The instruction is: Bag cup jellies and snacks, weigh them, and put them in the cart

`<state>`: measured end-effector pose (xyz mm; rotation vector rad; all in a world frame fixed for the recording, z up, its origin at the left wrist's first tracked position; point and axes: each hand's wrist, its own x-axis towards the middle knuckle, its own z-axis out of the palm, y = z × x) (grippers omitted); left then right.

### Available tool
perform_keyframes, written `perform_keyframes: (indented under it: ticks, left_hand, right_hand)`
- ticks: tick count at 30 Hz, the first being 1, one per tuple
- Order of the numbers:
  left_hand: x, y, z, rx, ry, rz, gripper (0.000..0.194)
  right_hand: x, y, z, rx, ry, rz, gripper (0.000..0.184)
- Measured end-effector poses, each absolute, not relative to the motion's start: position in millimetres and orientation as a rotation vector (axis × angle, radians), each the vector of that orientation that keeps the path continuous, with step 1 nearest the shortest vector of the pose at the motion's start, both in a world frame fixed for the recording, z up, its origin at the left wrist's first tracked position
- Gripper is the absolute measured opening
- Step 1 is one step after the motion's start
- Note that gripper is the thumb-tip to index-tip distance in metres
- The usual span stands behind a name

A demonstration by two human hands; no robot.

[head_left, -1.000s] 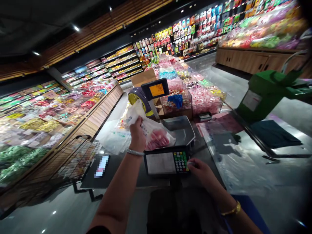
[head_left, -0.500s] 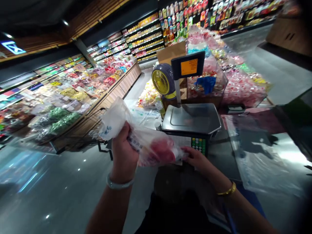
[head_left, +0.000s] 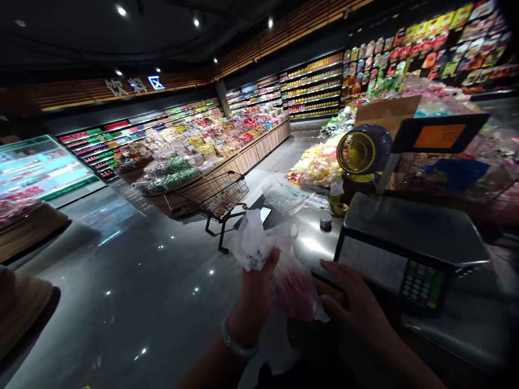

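A clear plastic bag point(head_left: 295, 289) with something reddish-pink inside hangs from my left hand point(head_left: 258, 286), whose fingers are closed round its gathered neck. The bag's loose white top bunches out above my fist. Just right of the bag is my right hand point(head_left: 352, 296), fingers apart and stretched toward the counter edge, with nothing visible in them. Beyond that hand stands a weighing scale point(head_left: 417, 229) with a keypad point(head_left: 420, 284) and a raised display point(head_left: 441, 135).
On the counter are a small dark-lidded jar point(head_left: 325, 221), a phone point(head_left: 265, 214), loose plastic bags point(head_left: 284, 195) and a fan point(head_left: 360, 151). A wire shopping cart point(head_left: 219, 200) stands beyond my left hand. Farther off is a wood-sided display point(head_left: 259, 147) of packaged goods.
The view has swung left, so the scale sits farther right. My right hand has let go of the bag's lower end and opened. The bag now hangs more steeply from my left hand.
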<state>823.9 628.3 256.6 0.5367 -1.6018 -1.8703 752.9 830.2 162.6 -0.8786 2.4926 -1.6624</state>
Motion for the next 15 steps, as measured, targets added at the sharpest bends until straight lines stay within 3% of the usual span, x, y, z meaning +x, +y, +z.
perform_keyframes:
  ticks: [1,3,5,9,12,15]
  left_hand:
    - [835.4,618.7,250.0,0.572,-1.587,-1.88,0.028]
    - [858.5,596.6,234.3,0.654,-1.559,-1.929,0.037]
    - [883.2,570.2,217.3,0.703,-1.553,-1.994,0.042]
    - [935.1,510.3,191.7,0.494,-1.381,-2.318,0.052]
    - [961.5,467.9,186.0,0.405,-1.205,-2.457,0.037]
    - [967.3,436.6,187.8,0.48,-1.174,-2.518,0.025]
  right_hand:
    - [759.0,799.8,178.8,-0.985,2.341,-1.705,0.07]
    - [776.8,736.2,202.0,-0.987,2.037,-1.845,0.064]
    - [800.3,680.7,210.0,-0.803,1.805,-1.972,0.051]
    - [843.5,619.2,199.3,-0.234,1.523,-2.169,0.044]
    - [859.2,599.7,193.8,-0.046,1.31,-2.321,0.035]
    - [863.7,582.4,196.7,-0.128,1.133,-2.418,0.023]
